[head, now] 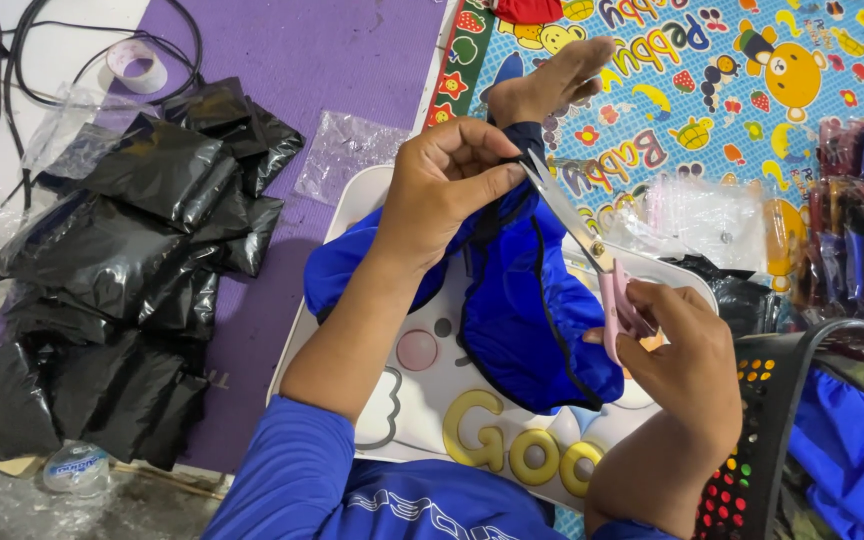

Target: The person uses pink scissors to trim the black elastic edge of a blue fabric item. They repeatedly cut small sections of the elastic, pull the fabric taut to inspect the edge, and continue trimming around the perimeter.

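Scissors [592, 262] with pink handles sit in my right hand [687, 360], fingers closed through the loops, blades parted at the blue garment [527, 320]. My left hand [442, 185] pinches its fabric above the white lap surface [432, 400], black bags [122, 270] well left.

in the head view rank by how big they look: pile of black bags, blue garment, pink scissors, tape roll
1. pile of black bags, widest spread.
2. blue garment, pinched by the left hand.
3. pink scissors, in the right hand.
4. tape roll, smallest, though it lies farther off.
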